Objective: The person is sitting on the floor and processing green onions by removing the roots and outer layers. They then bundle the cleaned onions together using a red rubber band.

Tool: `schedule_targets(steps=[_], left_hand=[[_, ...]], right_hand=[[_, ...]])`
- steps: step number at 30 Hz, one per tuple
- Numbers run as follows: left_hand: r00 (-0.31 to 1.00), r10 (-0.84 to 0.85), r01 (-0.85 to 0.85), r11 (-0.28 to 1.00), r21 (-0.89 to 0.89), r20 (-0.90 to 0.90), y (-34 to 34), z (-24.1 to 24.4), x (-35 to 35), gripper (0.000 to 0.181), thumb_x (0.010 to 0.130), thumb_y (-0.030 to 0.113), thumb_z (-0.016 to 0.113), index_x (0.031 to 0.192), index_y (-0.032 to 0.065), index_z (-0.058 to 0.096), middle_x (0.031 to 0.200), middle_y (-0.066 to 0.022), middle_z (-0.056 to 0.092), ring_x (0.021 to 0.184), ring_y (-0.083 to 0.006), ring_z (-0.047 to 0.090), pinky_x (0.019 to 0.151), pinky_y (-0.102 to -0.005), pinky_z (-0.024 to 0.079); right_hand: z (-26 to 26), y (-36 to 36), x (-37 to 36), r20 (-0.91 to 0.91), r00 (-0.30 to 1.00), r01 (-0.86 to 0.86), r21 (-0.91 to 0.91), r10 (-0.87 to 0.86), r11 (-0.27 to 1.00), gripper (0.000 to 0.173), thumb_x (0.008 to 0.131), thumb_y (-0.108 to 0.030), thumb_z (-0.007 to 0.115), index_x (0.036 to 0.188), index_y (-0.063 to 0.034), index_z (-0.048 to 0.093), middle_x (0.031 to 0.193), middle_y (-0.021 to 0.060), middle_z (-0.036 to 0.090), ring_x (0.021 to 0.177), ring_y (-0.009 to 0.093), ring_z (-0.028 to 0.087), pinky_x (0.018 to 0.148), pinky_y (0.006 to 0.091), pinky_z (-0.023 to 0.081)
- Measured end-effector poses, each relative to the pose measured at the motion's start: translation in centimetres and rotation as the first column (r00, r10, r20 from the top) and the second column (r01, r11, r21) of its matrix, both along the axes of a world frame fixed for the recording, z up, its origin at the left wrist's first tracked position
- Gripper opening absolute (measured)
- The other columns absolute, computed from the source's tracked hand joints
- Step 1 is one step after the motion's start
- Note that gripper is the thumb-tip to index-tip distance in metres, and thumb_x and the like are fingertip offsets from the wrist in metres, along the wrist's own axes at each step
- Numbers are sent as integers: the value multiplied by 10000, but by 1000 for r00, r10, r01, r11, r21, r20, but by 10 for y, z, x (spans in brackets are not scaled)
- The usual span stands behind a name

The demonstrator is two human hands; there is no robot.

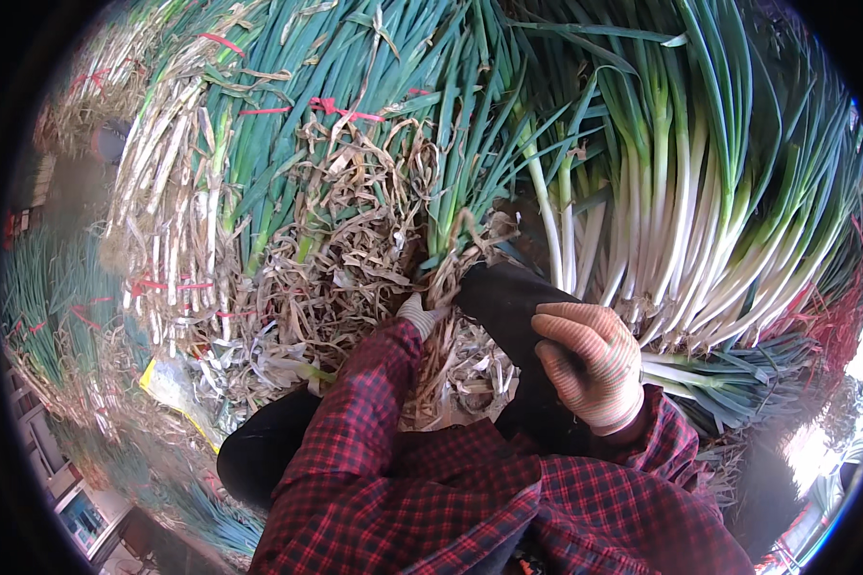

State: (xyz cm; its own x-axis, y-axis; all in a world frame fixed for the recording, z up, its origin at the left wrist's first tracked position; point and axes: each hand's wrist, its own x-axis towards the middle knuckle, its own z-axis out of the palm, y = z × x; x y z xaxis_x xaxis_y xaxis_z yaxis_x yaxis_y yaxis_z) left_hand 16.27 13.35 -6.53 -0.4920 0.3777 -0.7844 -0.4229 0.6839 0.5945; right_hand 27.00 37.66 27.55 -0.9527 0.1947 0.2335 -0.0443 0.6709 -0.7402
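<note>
My left hand [418, 316], in a striped knit glove, reaches low between my knees. Its fingers close around a strand of withered brown onion leaves [442, 352], partly hidden behind the hand. My right hand [595, 366], gloved alike, hovers over my dark-trousered leg [507, 302]. Its fingers are loosely curled with a gap to the thumb, and nothing shows inside. Right of that leg, peeled long green onions [679, 215] lie side by side, their white shanks towards me. Unpeeled green onions [359, 50] with dry outer leaves [359, 194] spread ahead on the left.
Red ties [331, 108] bind bundles of unpeeled onions at the left. Loose dry husks [331, 287] heap between my knees. A yellow-edged plastic bag [176, 392] lies by my left knee [266, 445]. More onions [719, 381] lie crosswise beyond my right hand; red strands [845, 330] hang farther right.
</note>
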Motion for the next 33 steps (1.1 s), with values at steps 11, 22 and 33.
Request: schedule_targets(steps=[11, 22, 33], left_hand=[[858, 239, 9, 878, 478, -455, -88, 246, -21, 507, 969, 398, 680, 1266, -8, 615, 1029, -11, 649, 936, -97, 562, 854, -274, 482], [961, 162, 77, 621, 780, -224, -112, 360, 40, 486, 1019, 424, 563, 1307, 32, 570, 1047, -85, 701, 909, -189, 685, 824, -267, 552], [554, 260, 298, 825, 480, -791, -97, 412, 65, 165, 958, 178, 695, 1041, 44, 646, 833, 29, 602, 736, -79, 538, 646, -281, 460]], right_hand=[[-2, -26, 3, 197, 964, 253, -466, -179, 848, 227, 928, -62, 690, 1143, 10, 685, 1074, 87, 697, 982, 165, 667, 868, 310, 535], [30, -129, -38, -135, 964, -147, -989, 229, 35, 273, 962, -162, 676, 1177, 4, 663, 1061, 67, 733, 963, 166, 685, 892, 322, 529], [81, -141, 7, -74, 996, -58, -949, -41, 311, 216, 966, -202, 693, 1069, -13, 707, 875, 26, 721, 709, 104, 646, 680, 254, 522]])
